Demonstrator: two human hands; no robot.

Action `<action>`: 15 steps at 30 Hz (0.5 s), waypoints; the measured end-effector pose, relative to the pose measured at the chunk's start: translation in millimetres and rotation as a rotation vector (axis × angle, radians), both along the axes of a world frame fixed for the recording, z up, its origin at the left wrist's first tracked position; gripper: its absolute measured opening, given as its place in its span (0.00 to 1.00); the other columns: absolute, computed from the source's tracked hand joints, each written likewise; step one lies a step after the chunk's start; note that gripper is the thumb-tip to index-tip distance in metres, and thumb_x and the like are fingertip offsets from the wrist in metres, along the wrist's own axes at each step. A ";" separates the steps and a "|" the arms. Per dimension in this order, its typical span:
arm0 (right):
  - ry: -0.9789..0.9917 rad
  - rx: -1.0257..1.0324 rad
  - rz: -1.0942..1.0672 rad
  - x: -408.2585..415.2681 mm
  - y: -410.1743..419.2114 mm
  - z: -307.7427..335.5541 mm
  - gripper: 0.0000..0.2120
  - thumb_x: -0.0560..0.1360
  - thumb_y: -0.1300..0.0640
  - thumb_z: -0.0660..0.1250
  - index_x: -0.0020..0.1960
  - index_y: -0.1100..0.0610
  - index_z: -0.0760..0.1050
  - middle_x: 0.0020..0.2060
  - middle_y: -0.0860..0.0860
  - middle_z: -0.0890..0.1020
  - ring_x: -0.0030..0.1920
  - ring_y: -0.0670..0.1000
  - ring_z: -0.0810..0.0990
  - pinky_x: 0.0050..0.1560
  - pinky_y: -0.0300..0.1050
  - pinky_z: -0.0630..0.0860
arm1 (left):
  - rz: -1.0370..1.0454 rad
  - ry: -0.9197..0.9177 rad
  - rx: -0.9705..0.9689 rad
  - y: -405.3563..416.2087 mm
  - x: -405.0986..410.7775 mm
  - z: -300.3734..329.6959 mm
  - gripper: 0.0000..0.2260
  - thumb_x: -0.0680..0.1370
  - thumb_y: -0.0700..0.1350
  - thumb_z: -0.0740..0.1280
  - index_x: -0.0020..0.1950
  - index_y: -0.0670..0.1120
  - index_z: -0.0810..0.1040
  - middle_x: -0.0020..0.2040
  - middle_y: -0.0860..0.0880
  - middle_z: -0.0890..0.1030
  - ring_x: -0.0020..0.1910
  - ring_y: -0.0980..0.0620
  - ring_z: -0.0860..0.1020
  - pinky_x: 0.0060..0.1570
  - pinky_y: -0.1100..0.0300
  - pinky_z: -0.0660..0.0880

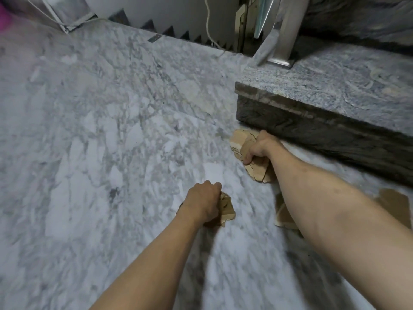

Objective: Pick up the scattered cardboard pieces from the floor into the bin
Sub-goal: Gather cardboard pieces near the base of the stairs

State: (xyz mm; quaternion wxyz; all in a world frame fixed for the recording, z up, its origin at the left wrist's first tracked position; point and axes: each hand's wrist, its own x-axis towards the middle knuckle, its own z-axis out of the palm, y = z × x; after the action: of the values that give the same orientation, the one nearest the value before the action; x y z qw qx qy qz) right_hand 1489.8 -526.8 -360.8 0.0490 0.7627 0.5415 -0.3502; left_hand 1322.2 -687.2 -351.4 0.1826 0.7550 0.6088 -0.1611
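Note:
My right hand [260,147] is closed around a stack of torn brown cardboard pieces [241,143] close to the base of a stone step. My left hand [204,203] grips a smaller bunch of cardboard scraps [228,210], held low over the marble floor. Another cardboard piece [282,214] lies on the floor, partly hidden under my right forearm. A larger flat cardboard piece [392,203] lies at the right by the step. No bin is in view.
A grey granite step [335,95] with a dark riser blocks the right side, with a metal post [287,36] standing on it. White marble floor [100,130] stretches left and ahead. A white cable [209,25] hangs down the back wall.

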 end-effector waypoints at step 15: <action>0.065 -0.003 -0.461 171.1 -99.0 91.1 0.44 0.59 0.66 0.83 0.70 0.65 0.68 0.42 0.55 0.78 0.47 0.60 0.79 0.55 0.57 0.81 | 0.144 -0.476 -0.460 31.0 146.1 -9.3 0.43 0.65 0.49 0.80 0.72 0.43 0.60 0.64 0.42 0.75 0.62 0.41 0.75 0.57 0.50 0.76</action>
State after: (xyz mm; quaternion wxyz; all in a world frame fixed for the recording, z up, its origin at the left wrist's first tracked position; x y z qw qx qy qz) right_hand 1660.9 -625.8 -269.7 -0.0486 0.8544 0.3537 -0.3774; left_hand 1468.3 -656.2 -360.7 0.4961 0.6655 0.5486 -0.1000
